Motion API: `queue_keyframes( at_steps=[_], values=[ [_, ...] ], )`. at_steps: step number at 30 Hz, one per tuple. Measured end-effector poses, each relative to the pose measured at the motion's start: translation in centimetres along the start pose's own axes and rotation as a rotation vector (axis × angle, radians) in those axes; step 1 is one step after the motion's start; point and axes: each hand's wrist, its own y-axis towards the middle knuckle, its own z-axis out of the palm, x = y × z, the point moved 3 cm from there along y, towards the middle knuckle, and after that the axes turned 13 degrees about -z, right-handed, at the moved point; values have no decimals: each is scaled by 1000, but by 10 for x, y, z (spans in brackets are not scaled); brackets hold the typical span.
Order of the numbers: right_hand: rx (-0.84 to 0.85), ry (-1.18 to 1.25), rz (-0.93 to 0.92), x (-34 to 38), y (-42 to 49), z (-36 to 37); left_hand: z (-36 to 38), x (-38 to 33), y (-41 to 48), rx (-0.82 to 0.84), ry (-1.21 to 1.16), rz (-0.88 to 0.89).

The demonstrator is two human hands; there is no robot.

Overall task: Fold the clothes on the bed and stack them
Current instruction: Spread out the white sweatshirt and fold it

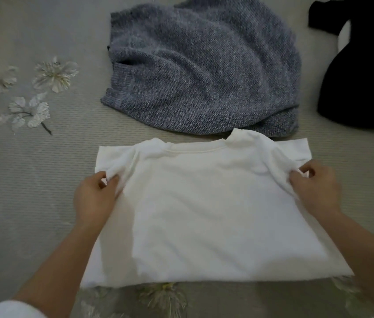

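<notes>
Both forearms reach in from the bed's near side. Left hand (94,198) pinches a bunch of fabric at the left shoulder of the white T-shirt (204,214), fingers curled; right hand (314,191) pinches the right shoulder likewise. Shirt lies part-folded, collar away, on the bed cover (32,180), nearest to the person. Bare cover left of the shirt, up to the embroidered flowers (52,74). Just beyond the collar, a crumpled blue-grey knit sweater (204,65). Toward the far right corner, a black garment (365,65).
</notes>
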Motion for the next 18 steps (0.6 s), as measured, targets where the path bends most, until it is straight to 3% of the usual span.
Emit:
queue_keyframes(
  at_steps=[3, 7, 10, 13, 15, 18],
  values=[
    [-188, 92, 51, -1, 8, -25, -18, 4, 0, -102, -119, -76],
    [-283, 165, 50, -7, 24, -36, -23, 9, 17, -114, -301, -230],
    [-292, 226, 69, -11, 32, -29, -17, 6, 24, -70, -432, -305],
    [-179, 296, 93, -15, 33, -17, -7, 4, 26, -4, -449, -297],
    [-98, 190, -43, -13, 24, -11, -1, 0, 19, -41, -176, -145],
    [51, -80, -483, 5, -5, 6, 21, -13, -20, -8, 164, 336]
  ],
)
